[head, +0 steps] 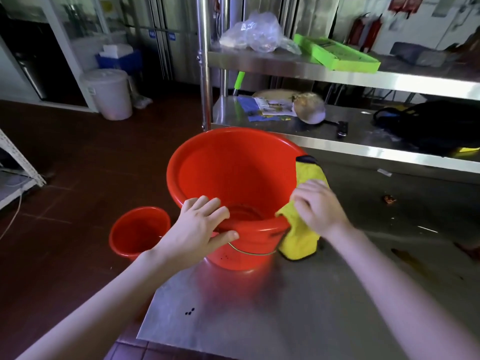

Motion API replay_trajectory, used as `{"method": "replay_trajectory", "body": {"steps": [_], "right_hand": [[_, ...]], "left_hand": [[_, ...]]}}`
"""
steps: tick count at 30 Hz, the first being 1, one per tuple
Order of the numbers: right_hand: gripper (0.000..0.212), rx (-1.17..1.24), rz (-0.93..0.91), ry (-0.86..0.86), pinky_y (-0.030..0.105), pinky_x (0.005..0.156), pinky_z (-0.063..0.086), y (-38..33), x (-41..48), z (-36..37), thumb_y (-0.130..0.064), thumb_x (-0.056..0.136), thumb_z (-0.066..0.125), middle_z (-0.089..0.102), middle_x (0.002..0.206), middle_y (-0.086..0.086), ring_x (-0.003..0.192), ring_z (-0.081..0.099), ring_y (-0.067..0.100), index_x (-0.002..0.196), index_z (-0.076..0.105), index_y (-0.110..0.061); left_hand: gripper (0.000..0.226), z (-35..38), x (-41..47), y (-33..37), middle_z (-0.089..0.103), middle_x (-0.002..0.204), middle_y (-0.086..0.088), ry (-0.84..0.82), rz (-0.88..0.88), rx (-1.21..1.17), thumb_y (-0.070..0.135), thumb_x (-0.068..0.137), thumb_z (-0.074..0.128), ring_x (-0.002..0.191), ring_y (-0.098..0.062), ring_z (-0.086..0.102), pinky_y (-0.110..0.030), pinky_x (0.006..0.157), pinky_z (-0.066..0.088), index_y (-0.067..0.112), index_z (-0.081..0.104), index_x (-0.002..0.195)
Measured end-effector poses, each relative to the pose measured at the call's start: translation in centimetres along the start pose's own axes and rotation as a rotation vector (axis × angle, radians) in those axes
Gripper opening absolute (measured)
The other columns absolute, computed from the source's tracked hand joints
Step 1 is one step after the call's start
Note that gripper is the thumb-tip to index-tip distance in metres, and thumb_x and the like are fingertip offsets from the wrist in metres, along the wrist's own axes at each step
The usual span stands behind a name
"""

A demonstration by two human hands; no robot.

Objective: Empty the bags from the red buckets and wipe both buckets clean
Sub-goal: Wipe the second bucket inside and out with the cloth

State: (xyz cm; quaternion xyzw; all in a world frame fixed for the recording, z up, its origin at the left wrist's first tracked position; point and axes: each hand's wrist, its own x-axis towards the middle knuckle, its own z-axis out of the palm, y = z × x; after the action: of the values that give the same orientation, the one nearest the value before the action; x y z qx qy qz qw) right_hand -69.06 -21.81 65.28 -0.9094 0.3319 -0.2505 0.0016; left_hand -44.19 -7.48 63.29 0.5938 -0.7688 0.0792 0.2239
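Observation:
A large red bucket (228, 172) stands upright on the steel table (337, 294), with no bag in it. My left hand (200, 227) grips its near rim, fingers inside and thumb outside. My right hand (317, 203) holds a yellow cloth (301, 237) against the bucket's right outer wall; the cloth hangs down to the table. A smaller red bucket (137, 229) stands on the floor to the left, also without a bag.
Behind the bucket a steel shelf unit (337, 146) holds a clear plastic bag (254, 32), a green tray (337, 51), papers, a pan and a black bag (436, 120). A white lidded pail (109, 92) stands on the brown floor at far left.

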Motion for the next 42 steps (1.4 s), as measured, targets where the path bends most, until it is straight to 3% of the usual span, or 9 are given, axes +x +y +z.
{"method": "replay_trajectory", "body": {"steps": [3, 11, 16, 20, 24, 28, 33, 37, 42], "right_hand": [[0.049, 0.058, 0.108, -0.058, 0.034, 0.09, 0.038, 2.2, 1.2, -0.6, -0.029, 0.088, 0.029, 0.066, 0.077, 0.007, 0.086, 0.059, 0.03, 0.069, 0.066, -0.002], [0.028, -0.112, 0.28, 0.349, 0.038, 0.075, 0.039, -9.8, -1.5, 4.4, -0.02, 0.081, 0.046, 0.051, 0.055, -0.003, 0.058, 0.046, 0.024, 0.055, 0.055, -0.017], [0.028, -0.033, 0.094, 0.201, 0.036, 0.07, 0.041, -5.8, -1.0, 2.1, -0.021, 0.081, 0.042, 0.055, 0.059, -0.004, 0.06, 0.05, 0.023, 0.059, 0.059, -0.015], [0.044, 0.025, 0.055, -0.048, 0.038, 0.085, 0.039, -0.3, 0.1, -0.1, -0.029, 0.086, 0.031, 0.061, 0.069, 0.003, 0.075, 0.054, 0.027, 0.068, 0.064, -0.006], [0.046, 0.035, 0.135, 0.026, 0.042, 0.085, 0.041, 0.5, 0.3, -0.3, -0.026, 0.085, 0.028, 0.057, 0.065, 0.006, 0.073, 0.051, 0.029, 0.063, 0.06, -0.003], [0.029, -0.049, 0.26, 0.323, 0.041, 0.069, 0.042, -5.4, -1.4, 2.4, -0.015, 0.08, 0.038, 0.048, 0.054, 0.005, 0.059, 0.045, 0.029, 0.053, 0.049, -0.01], [0.025, -0.126, 0.24, 0.36, 0.037, 0.068, 0.037, -10.5, -1.8, 4.2, -0.018, 0.082, 0.047, 0.048, 0.055, -0.002, 0.058, 0.043, 0.024, 0.057, 0.052, -0.015], [0.023, -0.065, -0.007, 0.206, 0.035, 0.062, 0.036, -6.3, -1.7, 2.1, -0.019, 0.081, 0.044, 0.049, 0.057, -0.001, 0.057, 0.046, 0.025, 0.06, 0.053, -0.013], [0.039, 0.015, 0.009, -0.052, 0.034, 0.081, 0.038, 0.9, -0.2, -0.9, -0.026, 0.086, 0.033, 0.06, 0.071, 0.005, 0.075, 0.055, 0.03, 0.071, 0.062, -0.005]], "left_hand": [[0.044, -0.2, -0.2, 0.3, 0.049, 0.083, 0.004, 0.029, -0.009, 0.04, 0.053, 0.092, 0.044, 0.075, -0.019, 0.046, -0.039, 0.081, 0.043, 0.014, 0.062, 0.091], [0.034, -0.2, 1.2, 4.0, 0.056, 0.079, -0.001, -0.068, -0.097, 0.217, 0.047, 0.084, 0.06, 0.072, -0.027, 0.055, -0.04, 0.067, 0.046, 0.013, 0.063, 0.084], [0.067, -2.4, 0.7, -1.9, 0.059, 0.101, 0.007, -0.226, -0.035, 0.118, 0.074, 0.083, 0.03, 0.105, -0.02, 0.053, -0.039, 0.1, 0.034, 0.023, 0.063, 0.112], [0.061, -3.3, -0.1, -6.2, 0.056, 0.107, 0.005, -0.237, 0.012, 0.146, 0.066, 0.088, 0.033, 0.114, -0.019, 0.052, -0.05, 0.116, 0.023, 0.02, 0.061, 0.116], [0.052, -1.3, 0.4, -3.4, 0.051, 0.087, 0.003, -0.114, 0.014, 0.196, 0.061, 0.089, 0.037, 0.086, -0.025, 0.053, -0.05, 0.101, 0.04, 0.017, 0.063, 0.098], [0.052, -0.8, 0.0, -0.9, 0.053, 0.082, 0.002, -0.052, -0.037, 0.237, 0.062, 0.084, 0.039, 0.08, -0.027, 0.052, -0.048, 0.085, 0.045, 0.018, 0.065, 0.092], [0.043, -0.2, 0.8, 3.1, 0.053, 0.075, 0.002, -0.031, -0.031, 0.252, 0.055, 0.084, 0.046, 0.072, -0.026, 0.053, -0.043, 0.072, 0.047, 0.016, 0.064, 0.084], [0.055, -1.5, 0.3, -1.8, 0.054, 0.083, 0.006, -0.094, 0.069, 0.136, 0.067, 0.089, 0.038, 0.084, -0.021, 0.055, -0.043, 0.092, 0.044, 0.019, 0.063, 0.095], [0.052, -1.8, -0.1, -4.7, 0.055, 0.1, 0.005, -0.155, 0.042, 0.117, 0.059, 0.093, 0.034, 0.105, -0.021, 0.054, -0.048, 0.114, 0.028, 0.019, 0.061, 0.112]]}}
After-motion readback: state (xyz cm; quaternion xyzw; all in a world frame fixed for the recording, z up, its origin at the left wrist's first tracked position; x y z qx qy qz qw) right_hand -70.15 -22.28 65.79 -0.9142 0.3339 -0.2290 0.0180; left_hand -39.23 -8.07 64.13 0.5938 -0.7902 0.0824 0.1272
